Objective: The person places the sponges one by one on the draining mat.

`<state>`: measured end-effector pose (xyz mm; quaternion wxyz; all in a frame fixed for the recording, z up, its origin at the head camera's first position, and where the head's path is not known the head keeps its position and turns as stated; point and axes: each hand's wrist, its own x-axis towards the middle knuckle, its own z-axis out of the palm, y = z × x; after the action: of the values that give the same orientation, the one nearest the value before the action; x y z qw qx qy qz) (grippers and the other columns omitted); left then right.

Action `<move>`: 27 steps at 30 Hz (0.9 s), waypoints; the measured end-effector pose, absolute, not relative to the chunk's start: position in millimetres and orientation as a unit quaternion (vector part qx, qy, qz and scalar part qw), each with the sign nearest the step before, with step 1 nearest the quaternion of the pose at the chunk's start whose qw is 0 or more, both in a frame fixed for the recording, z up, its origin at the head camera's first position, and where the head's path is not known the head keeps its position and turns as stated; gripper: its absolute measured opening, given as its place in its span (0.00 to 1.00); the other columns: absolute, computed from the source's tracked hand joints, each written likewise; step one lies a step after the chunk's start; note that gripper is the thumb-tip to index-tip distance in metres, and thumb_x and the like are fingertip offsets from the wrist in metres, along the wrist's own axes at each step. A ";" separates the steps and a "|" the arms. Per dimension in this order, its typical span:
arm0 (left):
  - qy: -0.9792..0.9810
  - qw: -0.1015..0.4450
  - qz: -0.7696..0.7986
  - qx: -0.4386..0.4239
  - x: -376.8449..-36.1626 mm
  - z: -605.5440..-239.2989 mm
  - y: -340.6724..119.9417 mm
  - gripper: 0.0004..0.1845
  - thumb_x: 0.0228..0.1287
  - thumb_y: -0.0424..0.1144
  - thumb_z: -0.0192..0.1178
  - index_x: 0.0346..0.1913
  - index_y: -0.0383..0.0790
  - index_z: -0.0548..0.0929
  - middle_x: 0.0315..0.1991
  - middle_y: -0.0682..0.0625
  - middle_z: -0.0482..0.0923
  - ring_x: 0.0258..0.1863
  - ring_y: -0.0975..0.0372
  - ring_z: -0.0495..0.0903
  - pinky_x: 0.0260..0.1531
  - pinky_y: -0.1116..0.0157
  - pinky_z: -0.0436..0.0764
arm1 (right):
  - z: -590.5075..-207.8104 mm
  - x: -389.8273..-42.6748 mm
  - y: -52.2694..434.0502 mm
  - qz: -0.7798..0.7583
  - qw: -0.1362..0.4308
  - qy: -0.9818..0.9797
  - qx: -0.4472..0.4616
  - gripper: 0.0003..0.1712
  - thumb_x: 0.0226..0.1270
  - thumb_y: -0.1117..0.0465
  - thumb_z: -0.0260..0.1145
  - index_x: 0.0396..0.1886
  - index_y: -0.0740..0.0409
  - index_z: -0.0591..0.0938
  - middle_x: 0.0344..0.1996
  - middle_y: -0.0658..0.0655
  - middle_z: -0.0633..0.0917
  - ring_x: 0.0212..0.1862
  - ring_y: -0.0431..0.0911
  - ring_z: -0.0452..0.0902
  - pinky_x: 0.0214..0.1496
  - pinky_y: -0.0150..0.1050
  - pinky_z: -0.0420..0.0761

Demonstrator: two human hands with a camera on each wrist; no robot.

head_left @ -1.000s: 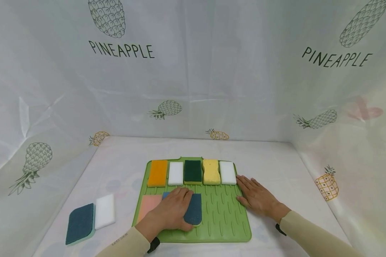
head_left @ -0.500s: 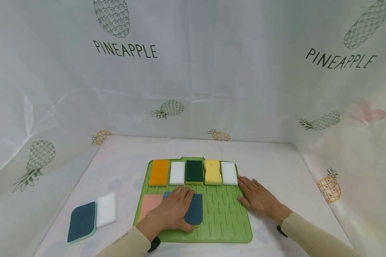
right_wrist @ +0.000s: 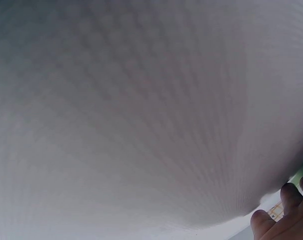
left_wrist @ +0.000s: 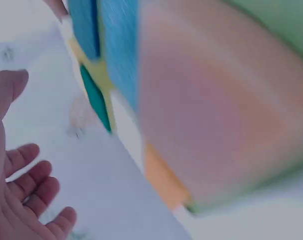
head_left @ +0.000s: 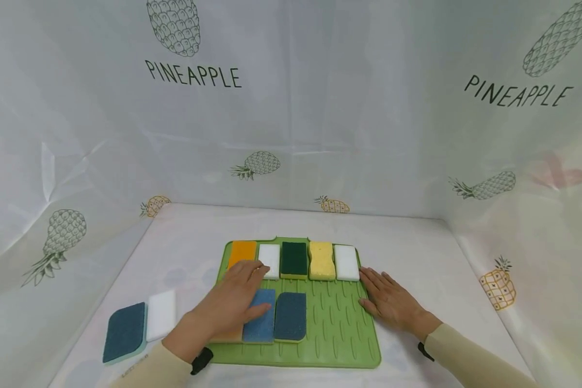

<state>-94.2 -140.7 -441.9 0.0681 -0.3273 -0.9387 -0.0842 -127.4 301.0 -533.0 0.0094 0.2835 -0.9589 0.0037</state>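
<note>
My left hand hovers over the left part of a green ridged mat, fingers loosely spread and holding nothing. It hides most of a pink sponge; beside that lie a blue sponge and a dark blue scouring sponge. In the left wrist view, the left hand shows its fingers apart. At the mat's right edge rests my right hand, palm down, fingers extended. Along the back row sit an orange sponge, white sponges, a dark green scourer and a yellow sponge.
Left of the mat, a dark blue scouring sponge with a pale green base lies against a white sponge on the pale tabletop. A white pineapple-print sheet encloses the back and sides.
My left hand has let go of the dark blue sponge on the mat and moved left, uncovering the blue sponge. The right hand stays at the mat's edge.
</note>
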 end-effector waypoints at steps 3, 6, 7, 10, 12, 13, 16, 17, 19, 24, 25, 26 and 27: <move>-0.942 0.096 -0.065 -0.314 -94.9 -433.9 -169.0 0.38 0.70 0.57 0.70 0.72 0.37 0.75 0.70 0.40 0.74 0.70 0.47 0.72 0.73 0.47 0.72 | -531.7 -127.5 301.3 -0.004 0.013 -0.959 0.284 0.44 0.84 0.38 0.51 0.83 0.65 0.61 0.83 0.62 0.62 0.82 0.59 0.61 0.81 0.59 0.64; -0.946 0.106 -0.043 -0.305 -94.3 -431.4 -197.7 0.37 0.67 0.55 0.72 0.71 0.36 0.76 0.68 0.41 0.75 0.68 0.47 0.73 0.72 0.47 0.72 | -530.9 -127.8 301.5 -0.004 0.023 -0.958 0.287 0.44 0.84 0.39 0.53 0.83 0.66 0.62 0.82 0.63 0.63 0.81 0.59 0.62 0.81 0.59 0.65; -0.947 0.103 -0.033 -0.304 -93.4 -431.2 -207.3 0.37 0.67 0.55 0.73 0.71 0.36 0.76 0.68 0.41 0.75 0.68 0.47 0.73 0.72 0.47 0.72 | -530.8 -127.9 301.5 -0.004 0.021 -0.958 0.285 0.44 0.84 0.39 0.53 0.83 0.65 0.62 0.82 0.63 0.63 0.81 0.59 0.62 0.81 0.59 0.65; -0.949 0.095 -0.009 -0.300 -88.8 -433.7 -237.0 0.39 0.64 0.55 0.75 0.70 0.35 0.77 0.67 0.41 0.75 0.67 0.47 0.73 0.71 0.46 0.72 | -530.5 -127.2 300.5 0.003 0.016 -0.959 0.285 0.43 0.84 0.39 0.52 0.83 0.66 0.62 0.82 0.63 0.63 0.82 0.59 0.61 0.81 0.59 0.65; -0.952 0.086 0.005 -0.294 -84.4 -437.4 -256.5 0.39 0.62 0.55 0.75 0.69 0.35 0.77 0.67 0.41 0.75 0.66 0.46 0.73 0.71 0.46 0.71 | -530.5 -126.6 299.7 0.005 0.011 -0.959 0.283 0.43 0.85 0.39 0.52 0.83 0.65 0.62 0.83 0.62 0.63 0.82 0.59 0.61 0.81 0.59 0.64; -0.954 0.081 0.010 -0.288 -81.9 -439.3 -265.6 0.39 0.62 0.56 0.75 0.69 0.36 0.77 0.67 0.41 0.75 0.66 0.46 0.73 0.71 0.46 0.70 | -530.5 -126.3 299.3 0.006 0.011 -0.959 0.283 0.43 0.85 0.39 0.52 0.83 0.65 0.62 0.82 0.62 0.63 0.82 0.59 0.61 0.81 0.59 0.65; -0.962 0.063 0.016 -0.266 -75.0 -446.1 -288.3 0.40 0.61 0.58 0.75 0.68 0.37 0.78 0.66 0.41 0.75 0.67 0.46 0.72 0.71 0.44 0.68 | -531.1 -126.1 298.7 0.007 0.018 -0.958 0.286 0.43 0.84 0.39 0.52 0.82 0.66 0.63 0.82 0.63 0.64 0.81 0.59 0.62 0.80 0.59 0.65; -0.963 0.057 0.015 -0.262 -73.2 -448.4 -294.1 0.39 0.60 0.58 0.75 0.68 0.37 0.78 0.66 0.41 0.75 0.67 0.45 0.72 0.71 0.44 0.68 | -531.4 -125.9 298.8 0.006 0.020 -0.958 0.286 0.43 0.84 0.39 0.53 0.82 0.66 0.63 0.82 0.63 0.65 0.81 0.59 0.62 0.80 0.59 0.66; -0.966 0.052 0.011 -0.254 -70.6 -453.1 -303.9 0.40 0.59 0.59 0.75 0.67 0.39 0.78 0.66 0.42 0.75 0.67 0.45 0.72 0.71 0.43 0.66 | -531.7 -125.6 299.1 0.007 0.025 -0.958 0.286 0.43 0.84 0.39 0.54 0.81 0.66 0.64 0.81 0.63 0.65 0.81 0.60 0.63 0.80 0.59 0.66; -0.971 0.042 0.000 -0.234 -66.1 -460.4 -319.0 0.40 0.59 0.61 0.75 0.67 0.39 0.79 0.66 0.42 0.75 0.67 0.45 0.72 0.72 0.41 0.64 | -531.0 -125.1 299.4 0.008 0.013 -0.960 0.279 0.43 0.84 0.39 0.53 0.82 0.67 0.62 0.82 0.63 0.63 0.82 0.60 0.61 0.81 0.60 0.64; -0.973 0.036 -0.001 -0.229 -65.0 -461.2 -320.9 0.41 0.59 0.61 0.75 0.67 0.38 0.79 0.65 0.41 0.75 0.67 0.44 0.72 0.73 0.41 0.63 | -530.8 -125.1 299.2 0.009 0.009 -0.960 0.279 0.43 0.84 0.39 0.53 0.82 0.66 0.62 0.82 0.63 0.63 0.82 0.60 0.61 0.81 0.60 0.64; -0.974 0.032 0.001 -0.223 -64.2 -462.7 -323.4 0.41 0.58 0.62 0.75 0.67 0.38 0.79 0.65 0.40 0.75 0.67 0.43 0.72 0.72 0.40 0.64 | -530.7 -125.2 299.0 0.008 0.006 -0.960 0.278 0.43 0.84 0.39 0.53 0.83 0.66 0.62 0.83 0.63 0.62 0.82 0.60 0.60 0.81 0.60 0.63; -0.976 0.027 0.001 -0.217 -63.1 -464.3 -325.6 0.42 0.57 0.62 0.75 0.67 0.37 0.79 0.65 0.40 0.75 0.67 0.43 0.72 0.72 0.39 0.64 | -530.6 -125.3 298.8 0.007 0.004 -0.961 0.278 0.43 0.85 0.39 0.52 0.83 0.66 0.61 0.83 0.63 0.62 0.82 0.60 0.60 0.82 0.60 0.63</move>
<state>-63.1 -325.6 -464.3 0.0273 -0.2166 -0.9759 0.0008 -125.3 298.8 -530.6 0.0043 0.2780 -0.9605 0.0073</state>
